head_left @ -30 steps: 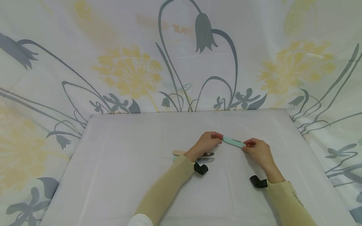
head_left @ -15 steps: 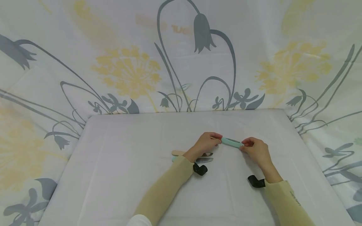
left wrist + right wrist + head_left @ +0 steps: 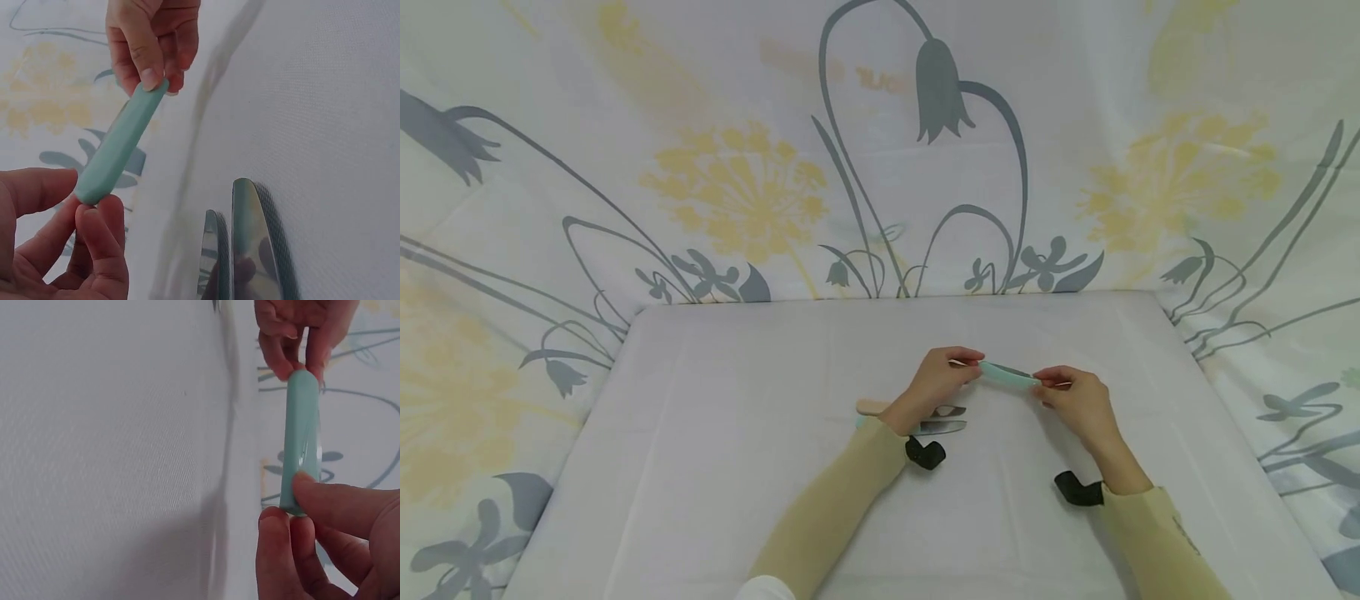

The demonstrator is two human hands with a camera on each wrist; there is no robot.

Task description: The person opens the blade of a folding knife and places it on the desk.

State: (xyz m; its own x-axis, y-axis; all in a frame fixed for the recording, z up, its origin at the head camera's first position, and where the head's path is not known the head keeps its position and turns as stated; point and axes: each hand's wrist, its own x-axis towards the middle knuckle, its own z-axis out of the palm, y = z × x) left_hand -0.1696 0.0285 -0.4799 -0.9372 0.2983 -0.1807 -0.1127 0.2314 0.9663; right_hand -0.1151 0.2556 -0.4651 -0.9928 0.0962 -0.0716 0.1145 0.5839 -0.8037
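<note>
A mint-green folding knife [image 3: 1006, 377], folded, is held up between both hands, with a dark blade edge along its upper side. My left hand [image 3: 940, 373] pinches its left end with thumb and fingers. At the right end, the thumb and fingers of my right hand [image 3: 1081, 405] grip it. Both wrist views show the smooth handle of the folding knife [image 3: 120, 147] between the two sets of fingertips. Beneath my left wrist lie a knife with a beige handle [image 3: 871, 407] and a second one with a mint handle and a longer blade [image 3: 943, 427], both partly hidden by the forearm.
A white cloth covers the table [image 3: 737, 433]. Fabric walls [image 3: 745, 192] printed with grey and yellow flowers rise at the back and both sides. Black camera mounts [image 3: 1078, 488] sit at both wrists.
Both hands have shifted slightly left with the folding knife. It has rolled between the fingers, so more of the dark blade edge shows on top. The two knives on the table stay put.
</note>
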